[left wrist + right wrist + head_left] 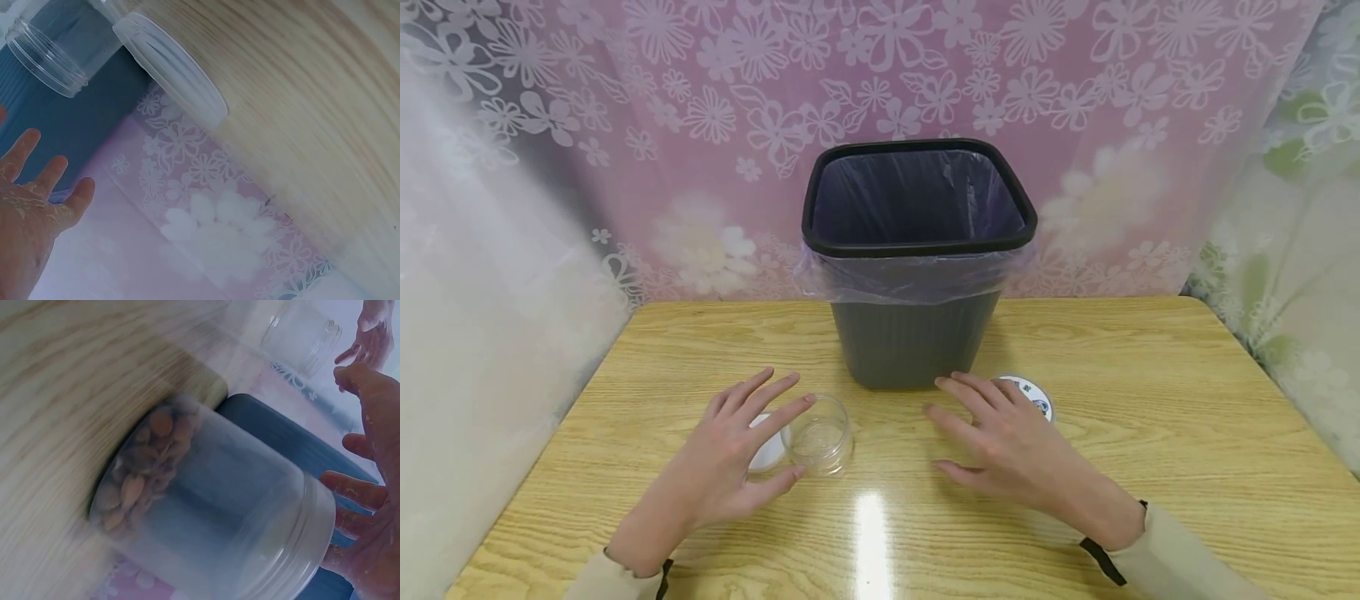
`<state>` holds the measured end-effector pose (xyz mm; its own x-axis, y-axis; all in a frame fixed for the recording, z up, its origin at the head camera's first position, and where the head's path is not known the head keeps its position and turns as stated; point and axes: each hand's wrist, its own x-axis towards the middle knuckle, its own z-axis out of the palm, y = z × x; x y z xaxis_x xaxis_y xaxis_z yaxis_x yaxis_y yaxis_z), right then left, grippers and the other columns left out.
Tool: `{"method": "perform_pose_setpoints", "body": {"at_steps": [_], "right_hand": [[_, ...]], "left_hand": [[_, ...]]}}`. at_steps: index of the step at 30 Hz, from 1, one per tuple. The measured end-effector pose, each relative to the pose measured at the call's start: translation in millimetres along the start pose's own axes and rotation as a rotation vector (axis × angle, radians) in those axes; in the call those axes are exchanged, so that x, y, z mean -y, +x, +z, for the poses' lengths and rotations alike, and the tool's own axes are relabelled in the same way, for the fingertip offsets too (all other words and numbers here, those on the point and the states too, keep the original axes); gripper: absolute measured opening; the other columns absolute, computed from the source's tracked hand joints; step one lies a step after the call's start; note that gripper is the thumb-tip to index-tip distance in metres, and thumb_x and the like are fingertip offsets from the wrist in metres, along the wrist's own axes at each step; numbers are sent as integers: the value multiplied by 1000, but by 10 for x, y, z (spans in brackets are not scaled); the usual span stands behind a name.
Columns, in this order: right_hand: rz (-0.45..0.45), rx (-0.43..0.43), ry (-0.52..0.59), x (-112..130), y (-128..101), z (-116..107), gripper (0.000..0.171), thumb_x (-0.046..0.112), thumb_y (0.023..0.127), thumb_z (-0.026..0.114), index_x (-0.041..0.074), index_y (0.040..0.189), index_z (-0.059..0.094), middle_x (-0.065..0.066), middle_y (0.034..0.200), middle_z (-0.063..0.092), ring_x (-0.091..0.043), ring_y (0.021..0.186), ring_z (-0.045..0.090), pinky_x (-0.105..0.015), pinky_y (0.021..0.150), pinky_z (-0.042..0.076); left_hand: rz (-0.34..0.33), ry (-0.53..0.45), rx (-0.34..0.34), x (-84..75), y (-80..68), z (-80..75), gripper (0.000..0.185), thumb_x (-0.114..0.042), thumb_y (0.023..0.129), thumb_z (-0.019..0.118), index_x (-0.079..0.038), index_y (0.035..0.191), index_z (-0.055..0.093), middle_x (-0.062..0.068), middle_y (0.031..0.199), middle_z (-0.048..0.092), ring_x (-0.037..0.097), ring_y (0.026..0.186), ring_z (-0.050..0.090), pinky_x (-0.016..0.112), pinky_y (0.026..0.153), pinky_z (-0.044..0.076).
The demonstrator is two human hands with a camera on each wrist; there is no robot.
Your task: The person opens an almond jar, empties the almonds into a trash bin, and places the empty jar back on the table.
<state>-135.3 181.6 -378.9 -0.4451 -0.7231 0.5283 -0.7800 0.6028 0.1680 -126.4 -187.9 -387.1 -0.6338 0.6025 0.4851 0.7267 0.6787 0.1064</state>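
The table [1150, 433] is shiny wood. The bin [910, 342] is dull dark plastic with a thin see-through bag [917, 279]. The little jar [817, 435] is clear plastic.

jar [817, 435] before bin [916, 275], lid [767, 450] left

Two open hands over a wooden table, a lined bin behind

The left hand [730, 458] hovers spread beside a clear jar [818, 435] and white lid [767, 450] at lower centre; the right hand [1007, 446] partly covers a patterned lid [1032, 394] before the bin [917, 258].
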Motion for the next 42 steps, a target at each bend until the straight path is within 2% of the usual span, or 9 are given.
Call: {"method": "perform_pose_setpoints", "body": {"at_steps": [7,14,19,25,28,31,34,38,42], "right_hand": [[36,-27,28,-107,-66,-60,53,57,97,57,15,129,65,-15,134,64,-34,117,64,-49,79,57],[94,-40,53,-174,-120,-142,66,63,100,44,11,135,62,-14,132,64,-32,118,63,-51,82,57],[159,-45,108,-218,-190,-187,70,67,96,49,10,136,59,-12,133,61,-33,122,59,-54,86,56],[191,-96,166,-279,-279,-202,76,67,93,56,5,137,58,-15,137,58,-35,122,58,-55,87,54],[237,-85,177,-304,-340,-218,83,66,87,69,4,140,56,-17,143,56,-36,125,57,-55,92,52],[297,-51,183,-321,-403,-233,94,60,75,84,7,146,52,-16,149,53,-35,132,54,-44,106,47],[342,-29,198,-342,-460,-236,103,57,71,88,8,152,47,-15,152,50,-34,136,51,-23,118,34],[379,-18,222,-380,-537,-225,104,65,77,80,10,157,40,-15,154,48,-35,138,49,-8,118,19],[419,-4,241,-407,-611,-237,111,51,70,91,11,158,36,-15,154,48,-37,138,48,-4,116,16]], "left_hand": [[37,-11,-14,-46,50,53,64,-53,92,66,-22,148,55,8,157,48,42,142,45,67,97,48],[79,-32,-20,-114,129,95,65,-48,90,71,-20,146,56,8,156,48,42,142,46,64,100,47],[90,-37,8,-170,163,130,63,-53,94,65,-21,147,55,7,157,47,41,143,44,63,103,46],[115,-32,15,-229,210,169,67,-52,91,69,-23,149,52,7,156,48,40,144,43,63,101,48],[118,-35,20,-245,238,180,68,-52,91,69,-24,150,52,7,157,47,39,145,42,63,102,48],[120,-41,25,-258,262,192,68,-52,91,70,-24,150,52,7,157,47,38,146,42,63,103,47],[127,-48,27,-268,283,216,69,-51,90,71,-24,150,52,7,158,46,38,146,42,62,103,46],[127,-55,42,-285,313,241,70,-52,90,70,-24,151,51,7,160,44,38,147,40,62,106,44],[127,-71,53,-310,352,263,70,-52,90,70,-24,151,51,6,161,41,39,148,39,63,106,44]]}}
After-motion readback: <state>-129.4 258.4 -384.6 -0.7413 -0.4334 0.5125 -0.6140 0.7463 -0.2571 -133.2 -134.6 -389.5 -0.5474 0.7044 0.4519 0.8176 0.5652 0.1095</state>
